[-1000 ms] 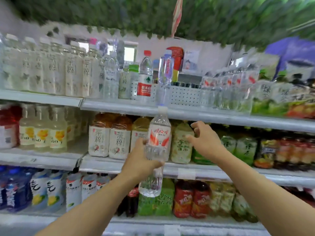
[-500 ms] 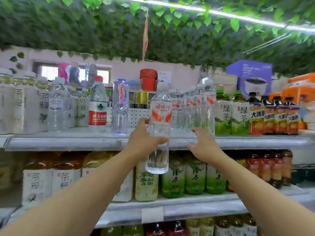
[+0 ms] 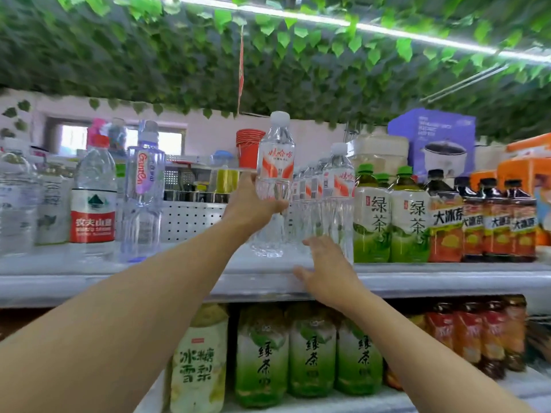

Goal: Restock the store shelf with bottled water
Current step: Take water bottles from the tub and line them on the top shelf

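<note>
My left hand [image 3: 249,205] grips a clear water bottle [image 3: 274,174] with a white cap and an orange-and-white label, upright above the top shelf [image 3: 89,281]. The bottle's base is at about shelf level, just left of a row of matching water bottles [image 3: 338,198]. My right hand [image 3: 323,271] reaches out with fingers relaxed over the shelf's front edge, in front of that row and holding nothing.
On the top shelf stand larger water bottles [image 3: 94,201] at the left, green tea bottles [image 3: 390,216] and dark iced tea bottles [image 3: 492,219] at the right. Behind are a red bucket [image 3: 249,147] and boxes [image 3: 432,138]. A lower shelf holds green tea bottles [image 3: 310,353].
My left hand has lifted the bottle from the middle shelf's height up and over the top shelf beside the matching row. My right hand stayed near the shelf's front edge.
</note>
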Demonstrator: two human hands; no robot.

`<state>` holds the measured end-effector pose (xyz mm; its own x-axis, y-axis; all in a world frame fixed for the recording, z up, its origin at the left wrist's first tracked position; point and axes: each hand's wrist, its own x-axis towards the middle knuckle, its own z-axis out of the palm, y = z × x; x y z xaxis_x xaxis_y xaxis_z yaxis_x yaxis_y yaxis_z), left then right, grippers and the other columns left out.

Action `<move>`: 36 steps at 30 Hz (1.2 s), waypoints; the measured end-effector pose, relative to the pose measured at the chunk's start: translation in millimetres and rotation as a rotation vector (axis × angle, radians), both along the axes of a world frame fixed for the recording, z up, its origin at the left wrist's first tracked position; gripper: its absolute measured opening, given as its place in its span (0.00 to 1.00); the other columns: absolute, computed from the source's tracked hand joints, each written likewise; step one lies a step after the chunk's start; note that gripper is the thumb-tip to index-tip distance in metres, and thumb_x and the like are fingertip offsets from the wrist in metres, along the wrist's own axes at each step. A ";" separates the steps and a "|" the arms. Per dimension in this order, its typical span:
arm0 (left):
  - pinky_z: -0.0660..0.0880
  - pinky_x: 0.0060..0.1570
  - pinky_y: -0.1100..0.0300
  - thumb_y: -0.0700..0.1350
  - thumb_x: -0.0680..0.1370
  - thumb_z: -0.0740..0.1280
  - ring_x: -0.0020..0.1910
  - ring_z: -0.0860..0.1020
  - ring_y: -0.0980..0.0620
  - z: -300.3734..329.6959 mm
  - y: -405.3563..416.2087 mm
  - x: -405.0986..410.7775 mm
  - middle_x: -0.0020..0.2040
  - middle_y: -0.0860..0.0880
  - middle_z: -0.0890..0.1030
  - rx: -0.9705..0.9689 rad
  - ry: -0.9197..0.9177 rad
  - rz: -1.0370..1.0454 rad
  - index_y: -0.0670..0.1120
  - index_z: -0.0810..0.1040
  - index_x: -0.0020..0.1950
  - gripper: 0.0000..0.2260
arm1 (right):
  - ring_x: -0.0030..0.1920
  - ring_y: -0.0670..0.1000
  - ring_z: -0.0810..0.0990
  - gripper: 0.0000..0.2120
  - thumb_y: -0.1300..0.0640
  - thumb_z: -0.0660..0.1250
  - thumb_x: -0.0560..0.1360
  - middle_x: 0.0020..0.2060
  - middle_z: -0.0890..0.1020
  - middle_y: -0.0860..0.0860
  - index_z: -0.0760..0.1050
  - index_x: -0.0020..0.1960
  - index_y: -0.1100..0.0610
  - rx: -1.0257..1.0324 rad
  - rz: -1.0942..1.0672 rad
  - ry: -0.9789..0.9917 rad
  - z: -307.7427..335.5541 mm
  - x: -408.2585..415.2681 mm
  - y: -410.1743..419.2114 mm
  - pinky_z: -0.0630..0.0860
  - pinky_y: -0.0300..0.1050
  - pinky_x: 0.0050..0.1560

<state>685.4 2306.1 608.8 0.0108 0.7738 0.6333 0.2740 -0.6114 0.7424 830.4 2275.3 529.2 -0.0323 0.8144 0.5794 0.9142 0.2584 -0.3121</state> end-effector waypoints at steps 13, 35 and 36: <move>0.74 0.57 0.47 0.49 0.70 0.75 0.52 0.75 0.48 -22.8 56.9 17.7 0.61 0.47 0.76 -0.078 0.026 0.016 0.48 0.63 0.66 0.30 | 0.67 0.49 0.64 0.19 0.47 0.55 0.80 0.67 0.69 0.49 0.66 0.68 0.53 0.157 -0.001 -0.205 -29.4 1.9 22.7 0.56 0.44 0.69; 0.77 0.46 0.50 0.37 0.68 0.76 0.60 0.73 0.41 -9.4 133.3 25.9 0.61 0.45 0.72 -0.346 0.301 -0.024 0.43 0.62 0.68 0.33 | 0.43 0.47 0.76 0.15 0.42 0.58 0.74 0.42 0.80 0.46 0.75 0.47 0.52 0.576 -0.055 -0.194 -53.1 2.2 50.5 0.64 0.40 0.48; 0.77 0.45 0.49 0.36 0.68 0.75 0.61 0.73 0.41 -7.4 137.2 28.6 0.61 0.46 0.72 -0.352 0.319 -0.024 0.43 0.62 0.67 0.33 | 0.43 0.47 0.76 0.15 0.42 0.58 0.74 0.42 0.80 0.46 0.76 0.47 0.52 0.577 -0.061 -0.201 -53.2 2.1 51.0 0.65 0.41 0.48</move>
<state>714.0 2443.4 601.3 0.1832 0.9380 0.2944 0.5110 -0.3467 0.7866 832.5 2326.4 476.0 -0.1495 0.3754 0.9147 0.9592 0.2795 0.0421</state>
